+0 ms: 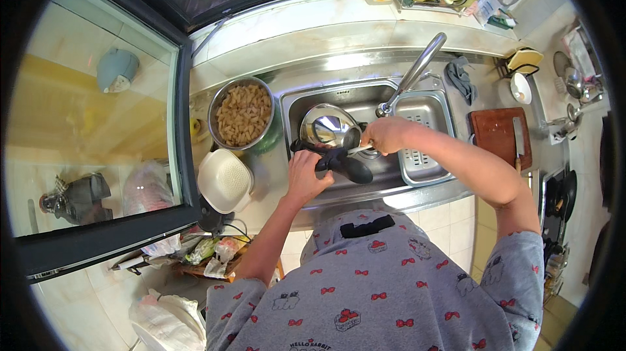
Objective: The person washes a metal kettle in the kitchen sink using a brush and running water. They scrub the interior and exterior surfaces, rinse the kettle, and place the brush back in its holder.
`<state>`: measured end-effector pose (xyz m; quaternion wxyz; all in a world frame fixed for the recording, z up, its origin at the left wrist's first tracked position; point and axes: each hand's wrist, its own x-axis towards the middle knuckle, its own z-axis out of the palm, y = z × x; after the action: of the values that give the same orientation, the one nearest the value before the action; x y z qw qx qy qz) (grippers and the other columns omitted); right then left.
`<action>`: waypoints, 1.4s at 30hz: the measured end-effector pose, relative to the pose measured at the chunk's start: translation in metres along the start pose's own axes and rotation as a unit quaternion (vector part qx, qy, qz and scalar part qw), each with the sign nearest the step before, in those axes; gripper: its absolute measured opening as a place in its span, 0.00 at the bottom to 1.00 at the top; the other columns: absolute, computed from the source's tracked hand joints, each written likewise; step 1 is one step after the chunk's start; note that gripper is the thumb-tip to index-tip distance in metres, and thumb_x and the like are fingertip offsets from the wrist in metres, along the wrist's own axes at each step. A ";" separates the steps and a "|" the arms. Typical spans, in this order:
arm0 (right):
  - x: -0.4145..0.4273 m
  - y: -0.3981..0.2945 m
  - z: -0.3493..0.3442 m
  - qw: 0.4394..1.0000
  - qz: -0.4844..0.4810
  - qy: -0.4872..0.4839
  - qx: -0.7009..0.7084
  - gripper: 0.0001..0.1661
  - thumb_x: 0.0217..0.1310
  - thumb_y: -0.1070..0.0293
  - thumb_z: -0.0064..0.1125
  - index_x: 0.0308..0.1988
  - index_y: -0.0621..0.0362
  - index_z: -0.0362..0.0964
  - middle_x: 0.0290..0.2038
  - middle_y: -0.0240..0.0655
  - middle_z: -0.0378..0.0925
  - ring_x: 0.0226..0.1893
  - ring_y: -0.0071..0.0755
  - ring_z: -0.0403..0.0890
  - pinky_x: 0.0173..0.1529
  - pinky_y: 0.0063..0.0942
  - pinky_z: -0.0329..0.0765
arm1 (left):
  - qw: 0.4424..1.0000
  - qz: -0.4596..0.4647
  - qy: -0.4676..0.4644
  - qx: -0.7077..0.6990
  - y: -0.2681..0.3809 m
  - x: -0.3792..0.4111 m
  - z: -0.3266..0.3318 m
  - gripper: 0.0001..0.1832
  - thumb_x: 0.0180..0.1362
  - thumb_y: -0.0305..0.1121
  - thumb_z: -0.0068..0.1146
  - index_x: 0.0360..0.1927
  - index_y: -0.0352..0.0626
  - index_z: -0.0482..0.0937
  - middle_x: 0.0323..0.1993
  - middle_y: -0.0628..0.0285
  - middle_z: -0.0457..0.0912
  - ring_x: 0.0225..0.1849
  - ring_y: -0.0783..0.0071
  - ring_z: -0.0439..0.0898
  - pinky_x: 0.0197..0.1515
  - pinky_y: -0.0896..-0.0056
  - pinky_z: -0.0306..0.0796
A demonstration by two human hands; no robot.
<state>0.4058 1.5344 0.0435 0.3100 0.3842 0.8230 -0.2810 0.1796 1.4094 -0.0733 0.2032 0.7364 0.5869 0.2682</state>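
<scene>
Over the stainless steel sink [337, 185], my left hand [307, 175] grips a black plastic part with a rounded handle [354, 169]; the whole object's kind is unclear. My right hand [386, 136] is closed on a thin whitish stick-like tool [361, 149], whose tip meets the black part. Behind them a shiny metal lid or bowl [330, 126] lies in the sink basin. The chrome faucet [415, 69] rises just beyond my right hand. Its lower end is near a perforated steel drainer tray [423, 165] on the right.
Left of the sink stand a steel bowl of cut pieces [244, 115] and a cream colander [226, 180]. An open window frame [186, 106] juts in at left. At right are a grey cloth [460, 79], a wooden cutting board [494, 131] and a knife [518, 138].
</scene>
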 end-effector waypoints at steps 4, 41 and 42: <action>-0.005 -0.010 -0.007 0.990 0.016 -0.007 -0.140 0.18 0.53 0.69 0.64 0.47 0.49 0.81 0.46 0.33 0.84 0.47 0.35 0.84 0.46 0.33 0.80 | 1.000 -0.014 -0.011 -0.002 -0.006 -0.005 0.004 0.18 0.39 0.38 0.66 0.33 0.40 0.77 0.37 0.57 0.75 0.47 0.54 0.72 0.49 0.54 0.66; -0.001 -0.041 0.022 0.975 0.032 0.196 -0.103 0.17 0.59 0.73 0.56 0.50 0.52 0.74 0.33 0.42 0.84 0.36 0.41 0.87 0.37 0.36 0.82 | 0.820 -0.237 -0.021 -0.520 -0.043 -0.035 0.038 0.16 0.60 0.41 0.50 0.41 0.38 0.77 0.37 0.64 0.79 0.42 0.74 0.76 0.53 0.70 0.67; -0.003 -0.043 0.020 0.981 0.010 0.169 -0.091 0.15 0.58 0.71 0.58 0.48 0.53 0.76 0.32 0.41 0.84 0.37 0.42 0.86 0.37 0.37 0.81 | 0.814 -0.246 -0.023 -0.526 -0.041 -0.036 0.039 0.16 0.60 0.42 0.50 0.41 0.38 0.77 0.37 0.64 0.79 0.42 0.74 0.76 0.53 0.70 0.67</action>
<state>0.3784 1.4955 0.0424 0.2031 0.4047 0.8817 -0.1324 0.1672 1.3843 -0.1341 0.6322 0.3539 0.5133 0.4600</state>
